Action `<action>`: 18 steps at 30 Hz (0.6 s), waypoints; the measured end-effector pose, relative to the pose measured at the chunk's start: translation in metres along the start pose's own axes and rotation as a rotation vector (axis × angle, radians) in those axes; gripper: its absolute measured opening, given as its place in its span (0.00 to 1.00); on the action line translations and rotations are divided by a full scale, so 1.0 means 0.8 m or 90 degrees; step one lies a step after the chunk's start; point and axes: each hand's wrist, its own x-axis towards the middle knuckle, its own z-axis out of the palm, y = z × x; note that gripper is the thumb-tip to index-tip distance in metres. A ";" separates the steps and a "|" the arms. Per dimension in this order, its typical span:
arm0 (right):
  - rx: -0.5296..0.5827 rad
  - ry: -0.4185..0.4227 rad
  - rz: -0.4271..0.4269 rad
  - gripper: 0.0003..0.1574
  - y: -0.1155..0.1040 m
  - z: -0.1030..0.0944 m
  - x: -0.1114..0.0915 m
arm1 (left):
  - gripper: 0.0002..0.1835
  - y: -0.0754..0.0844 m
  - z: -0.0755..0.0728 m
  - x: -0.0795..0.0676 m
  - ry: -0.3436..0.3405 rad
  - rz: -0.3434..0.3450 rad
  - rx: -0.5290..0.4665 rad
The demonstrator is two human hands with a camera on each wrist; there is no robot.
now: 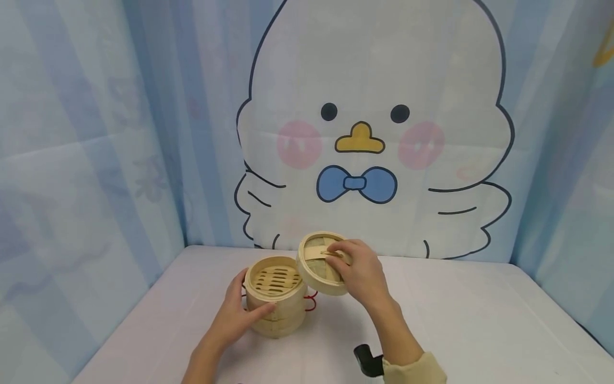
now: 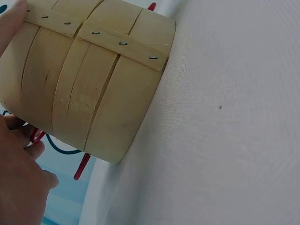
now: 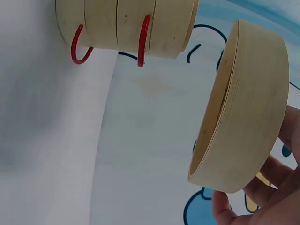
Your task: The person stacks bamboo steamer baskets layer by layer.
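Note:
A round bamboo steamer (image 1: 283,322) of stacked tiers stands upright on the table, its slatted top tier uncovered. My left hand (image 1: 236,316) grips its left side, thumb across the front and fingers around the back. In the left wrist view the steamer's (image 2: 101,89) stapled wall shows between thumb and fingers. My right hand (image 1: 361,271) pinches the steamer lid (image 1: 314,278) by the handle on top. Tilted, the lid is up beside the steamer's top right edge. The right wrist view shows the lid (image 3: 251,108) apart from the steamer (image 3: 133,23).
Red loops (image 3: 144,40) stick out from the steamer's side. The white-covered table (image 1: 479,320) reaches back to a blue and white curtain (image 1: 211,160) with a cartoon bird. A black bent piece (image 1: 366,361) sits at my right wrist.

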 end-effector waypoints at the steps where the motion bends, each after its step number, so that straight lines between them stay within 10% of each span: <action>1: 0.001 -0.001 0.001 0.09 -0.003 0.003 0.001 | 0.58 0.000 0.000 0.000 0.000 0.002 0.000; 18: -0.033 -0.043 -0.046 0.08 -0.046 0.045 0.010 | 0.55 0.002 -0.001 -0.002 0.004 0.016 -0.001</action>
